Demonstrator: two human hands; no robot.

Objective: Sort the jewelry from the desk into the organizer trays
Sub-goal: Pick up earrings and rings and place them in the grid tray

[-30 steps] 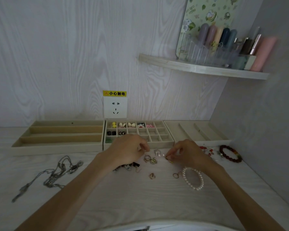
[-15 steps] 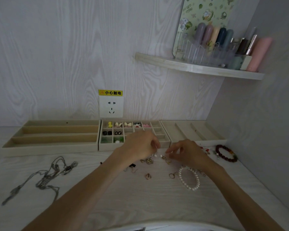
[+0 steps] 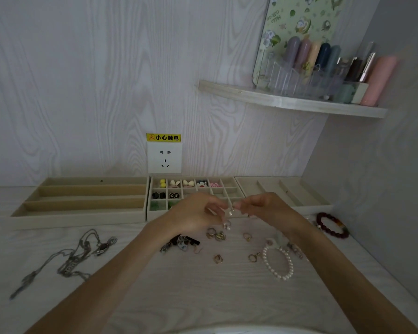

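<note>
small pale earring pinched between left hand and right hand, below socket label reading "小心触电".

There is only one view, from a camera worn on the person's head. It looks forward and a little down over the desk, toward the wood-grain wall with the socket. The lens is wide (the shelf at the upper right bends in a curve). Both forearms enter from the bottom edge, so the camera sits close above them. The organizer trays lie farther away, along the wall. No second view shares the scene.
</note>
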